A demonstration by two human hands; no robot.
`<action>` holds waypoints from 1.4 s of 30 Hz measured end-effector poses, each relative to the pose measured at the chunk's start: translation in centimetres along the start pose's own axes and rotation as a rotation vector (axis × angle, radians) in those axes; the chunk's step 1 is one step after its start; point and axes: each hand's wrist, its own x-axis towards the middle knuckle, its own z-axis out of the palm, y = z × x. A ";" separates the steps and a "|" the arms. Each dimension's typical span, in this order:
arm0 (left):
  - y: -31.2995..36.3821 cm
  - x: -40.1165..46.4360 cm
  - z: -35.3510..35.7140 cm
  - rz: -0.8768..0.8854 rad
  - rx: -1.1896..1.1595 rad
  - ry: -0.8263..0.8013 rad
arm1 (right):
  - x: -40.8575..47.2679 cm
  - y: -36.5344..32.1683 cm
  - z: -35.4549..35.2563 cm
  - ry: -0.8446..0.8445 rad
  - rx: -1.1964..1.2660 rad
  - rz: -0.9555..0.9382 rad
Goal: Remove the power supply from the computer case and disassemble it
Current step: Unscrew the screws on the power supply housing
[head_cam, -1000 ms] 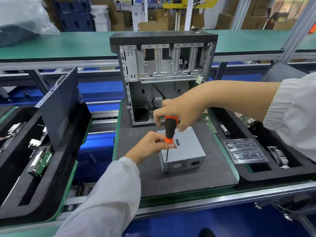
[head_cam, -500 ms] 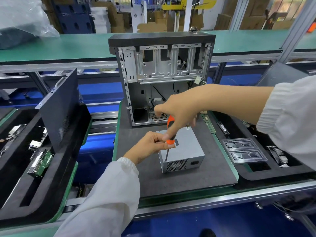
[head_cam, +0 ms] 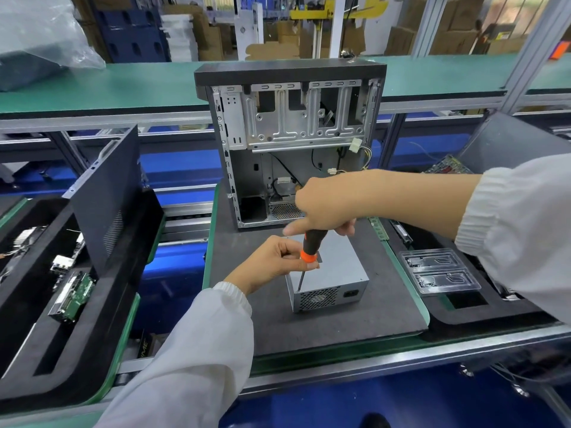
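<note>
Your right hand is gripping black-and-orange-handled screwdriver, tip touching grey metal power supply box mid-tabletop; your left hand is pinching its orange collar.

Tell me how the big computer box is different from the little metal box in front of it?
The computer case stands tall with its side open, so its inside shows; the power supply lies low and closed. The computer case has a black top; the power supply is plain grey. Nobody touches the computer case, while the left hand rests at the power supply and the right hand holds a screwdriver on it. Both are metal, with mesh vents, on the dark mat.
</note>
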 end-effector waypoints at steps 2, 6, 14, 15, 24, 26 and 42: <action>0.0 -0.2 -0.1 0.018 -0.004 0.006 | 0.2 0.0 0.4 0.051 -0.043 -0.067; -2.4 -1.4 -1.2 -0.012 0.070 0.049 | -0.2 0.7 0.7 0.106 -0.099 -0.233; -5.1 -2.7 -0.6 -0.054 0.172 0.043 | -0.1 1.0 0.5 0.146 -0.019 -0.285; -5.2 -2.6 -0.4 -0.053 0.161 0.045 | -0.2 1.2 0.3 0.143 -0.014 -0.282; -5.7 -2.1 0.9 -0.052 0.170 0.175 | -0.7 2.0 -1.1 0.168 0.030 -0.250; -5.7 -2.0 1.0 -0.055 0.192 0.178 | -0.7 2.1 -1.0 0.178 0.037 -0.240; -5.6 -2.4 0.6 -0.085 0.160 0.205 | -0.1 1.6 0.8 0.156 0.099 -0.237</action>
